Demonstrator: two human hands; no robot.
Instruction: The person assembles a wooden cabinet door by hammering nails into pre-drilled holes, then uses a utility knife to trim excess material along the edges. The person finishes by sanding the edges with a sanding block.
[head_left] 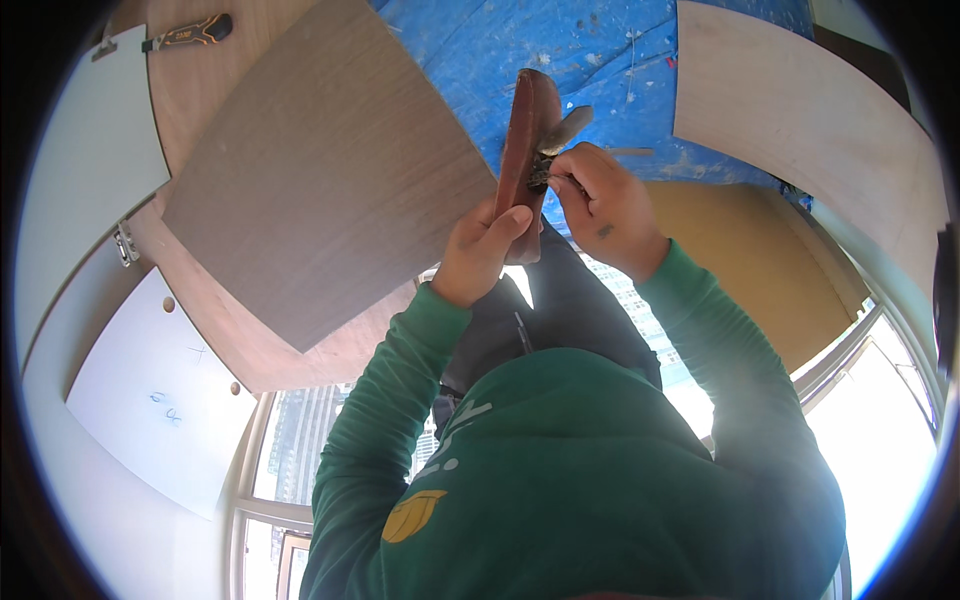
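A reddish-brown wooden hand plane (518, 140) is held tilted up in front of me, its long body pointing away. My left hand (480, 247) is closed round its near end, thumb pressed on the side. A flat, greyish piece (568, 130) juts from the plane's right side. Dark, curled shavings (541, 172) show in the opening below that piece. At this opening my right hand (606, 205) is closed, thumb and forefinger pinched together at the shavings. What exactly lies between those fingertips is too small to make out.
A large brown wood panel (320, 170) lies on the left, with a black-and-orange handled tool (195, 33) beyond it. White boards (150, 390) with hinge holes stand further left. A blue sheet (590, 60) covers the far floor. Pale panels (790, 100) are at right.
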